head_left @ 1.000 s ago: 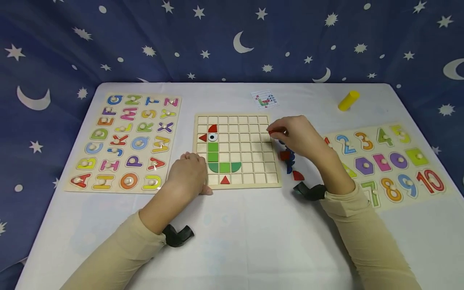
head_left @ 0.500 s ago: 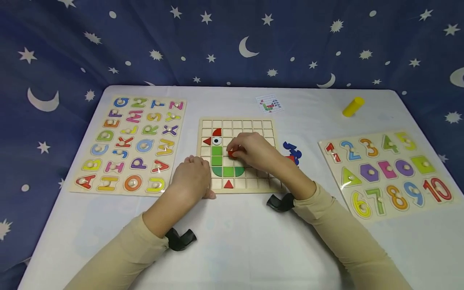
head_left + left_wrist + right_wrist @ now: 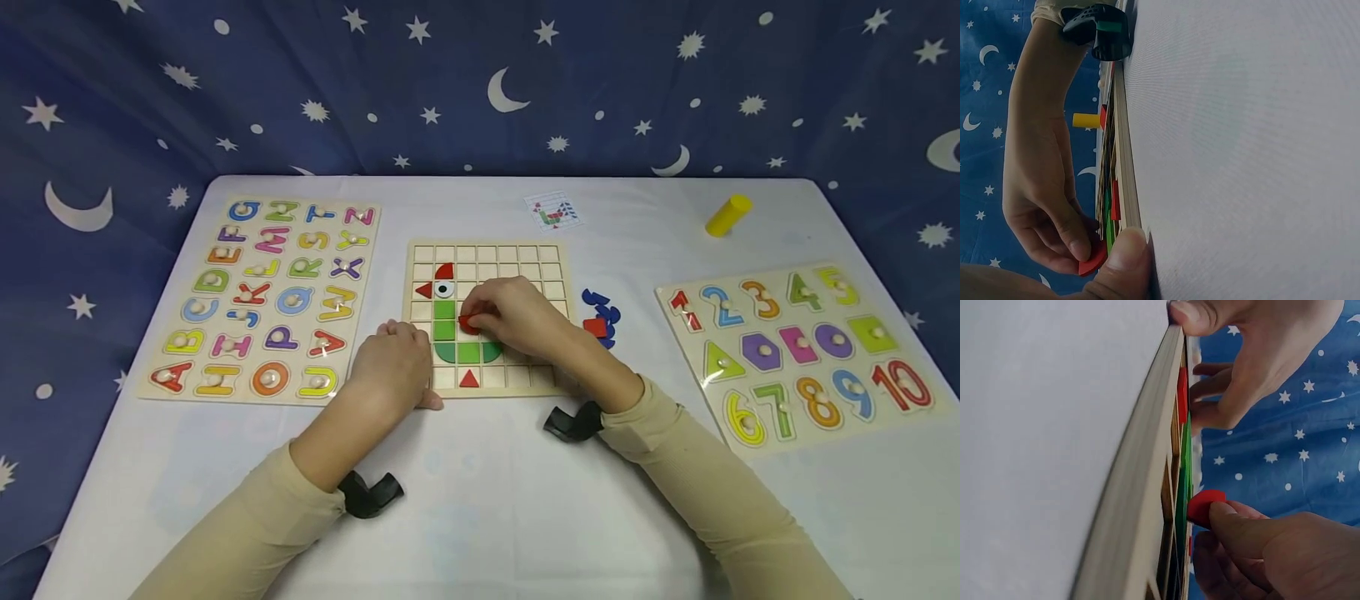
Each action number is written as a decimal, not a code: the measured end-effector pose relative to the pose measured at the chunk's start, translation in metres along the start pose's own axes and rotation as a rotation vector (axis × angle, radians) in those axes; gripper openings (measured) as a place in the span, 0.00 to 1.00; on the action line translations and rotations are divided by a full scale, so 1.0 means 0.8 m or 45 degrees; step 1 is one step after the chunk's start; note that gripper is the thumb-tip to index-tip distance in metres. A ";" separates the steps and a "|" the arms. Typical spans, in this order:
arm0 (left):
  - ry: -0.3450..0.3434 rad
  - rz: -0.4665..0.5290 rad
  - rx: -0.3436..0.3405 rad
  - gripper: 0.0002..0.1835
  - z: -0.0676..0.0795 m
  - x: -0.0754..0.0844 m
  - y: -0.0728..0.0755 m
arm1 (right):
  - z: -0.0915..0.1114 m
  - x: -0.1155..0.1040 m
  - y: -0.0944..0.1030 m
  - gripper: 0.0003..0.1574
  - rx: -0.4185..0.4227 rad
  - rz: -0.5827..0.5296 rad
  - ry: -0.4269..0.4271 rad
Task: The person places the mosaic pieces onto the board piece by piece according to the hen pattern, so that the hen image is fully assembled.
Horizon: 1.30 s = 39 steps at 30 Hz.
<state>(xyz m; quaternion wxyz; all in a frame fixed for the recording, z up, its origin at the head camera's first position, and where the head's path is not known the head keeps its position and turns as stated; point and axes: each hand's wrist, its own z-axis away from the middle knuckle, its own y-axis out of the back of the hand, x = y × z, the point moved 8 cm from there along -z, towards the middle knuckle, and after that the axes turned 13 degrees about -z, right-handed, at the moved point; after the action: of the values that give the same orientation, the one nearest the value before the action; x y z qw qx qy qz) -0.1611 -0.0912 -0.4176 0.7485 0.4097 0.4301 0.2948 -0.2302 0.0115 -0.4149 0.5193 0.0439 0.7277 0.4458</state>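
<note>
My left hand (image 3: pixel 393 362) holds the left front corner of a wooden grid board (image 3: pixel 525 392), its thumb (image 3: pixel 1129 250) against the front edge. Between thumb and fingers, my right hand (image 3: pixel 517 317) pinches a red quarter-circle piece (image 3: pixel 1205 506) close over the board, right of the green squares (image 3: pixel 444 320). A bird-like figure lies in the grid: a red quarter circle (image 3: pixel 445 271), a red triangle (image 3: pixel 424 290), an eye tile (image 3: pixel 444 289), green pieces and a lower red triangle (image 3: pixel 468 379). My right hand covers some cells behind it.
Blue pieces (image 3: pixel 611 315) and a red square (image 3: pixel 595 327) lie right of the board. A picture card (image 3: pixel 552 211) is behind it. An alphabet board (image 3: pixel 258 329) lies left, a number board (image 3: pixel 798 358) right, and a yellow cylinder (image 3: pixel 728 216) stands at the back right.
My right hand has carried the red piece left from the board's right edge to beside the green squares, shifting slightly farther left lately. My left hand stays at the corner.
</note>
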 end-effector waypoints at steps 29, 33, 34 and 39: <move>-0.022 -0.044 0.006 0.53 -0.004 0.000 0.001 | 0.008 -0.004 -0.001 0.09 -0.062 0.197 0.024; -0.018 -0.033 -0.001 0.53 -0.004 0.000 -0.001 | 0.010 -0.002 0.000 0.08 -0.066 0.216 0.009; -0.016 -0.028 -0.001 0.53 -0.003 0.000 -0.001 | 0.011 -0.002 0.002 0.09 -0.072 0.215 -0.003; -0.010 -0.021 0.008 0.53 -0.002 0.001 -0.003 | 0.021 0.007 0.031 0.13 -0.080 0.228 -0.072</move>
<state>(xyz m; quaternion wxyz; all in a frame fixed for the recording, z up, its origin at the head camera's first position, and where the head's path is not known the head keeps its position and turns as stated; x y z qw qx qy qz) -0.1622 -0.0911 -0.4202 0.7514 0.4096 0.4314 0.2855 -0.2294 0.0397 -0.4029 0.4990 0.1050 0.6914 0.5118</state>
